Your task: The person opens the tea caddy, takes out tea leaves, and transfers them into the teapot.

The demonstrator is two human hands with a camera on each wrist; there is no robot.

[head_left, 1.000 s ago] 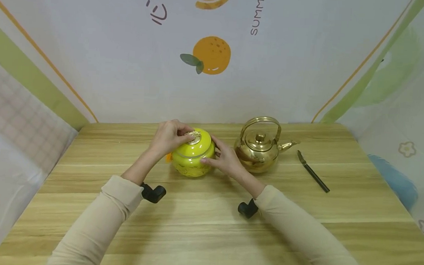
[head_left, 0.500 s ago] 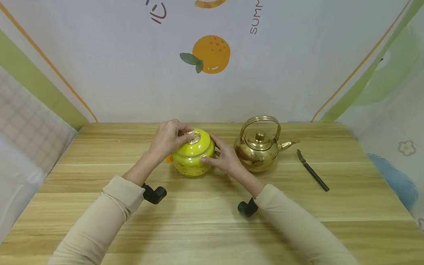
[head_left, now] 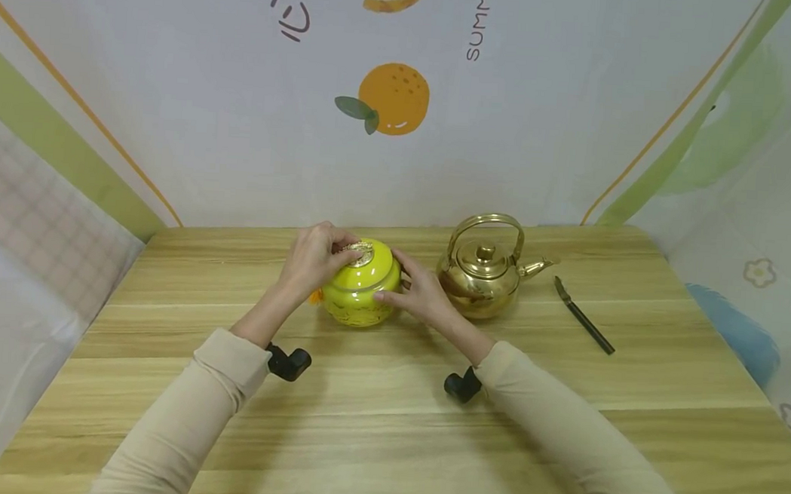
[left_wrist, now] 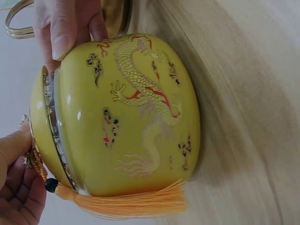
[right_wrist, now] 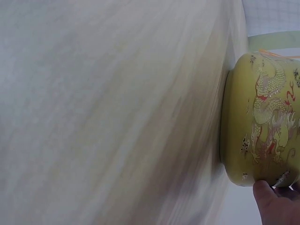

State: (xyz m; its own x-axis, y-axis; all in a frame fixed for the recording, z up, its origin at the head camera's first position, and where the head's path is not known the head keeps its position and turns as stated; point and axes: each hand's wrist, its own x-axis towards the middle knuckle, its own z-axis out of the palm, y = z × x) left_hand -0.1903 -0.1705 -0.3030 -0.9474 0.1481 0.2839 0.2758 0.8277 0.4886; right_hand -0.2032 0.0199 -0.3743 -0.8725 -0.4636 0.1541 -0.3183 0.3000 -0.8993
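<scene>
A round yellow lidded jar (head_left: pixel 358 309) with a dragon pattern (left_wrist: pixel 145 93) stands upright on the wooden table. My left hand (head_left: pixel 309 261) pinches the ornate gold knob (head_left: pixel 362 254) on top of its lid (head_left: pixel 379 265). From the knob hangs an orange tassel (left_wrist: pixel 131 204) with a black bead. Between lid and jar body, a narrow gap with a clear ring (left_wrist: pixel 55 124) shows in the left wrist view. My right hand (head_left: pixel 423 290) holds the jar's right side, thumb at the front; its other fingers are partly hidden behind the jar.
A brass kettle (head_left: pixel 477 293) with a tall arched handle stands just right of my right hand, its spout pointing right. Further right lies a slim tool (head_left: pixel 588 324) with a dark handle and a blade-like tip. A printed curtain (head_left: pixel 510 148) hangs behind the table (head_left: pixel 370 442).
Both hands keep their places on the jar and the knob. The scene shifts very slightly upward in the head view; nothing else visibly moves.
</scene>
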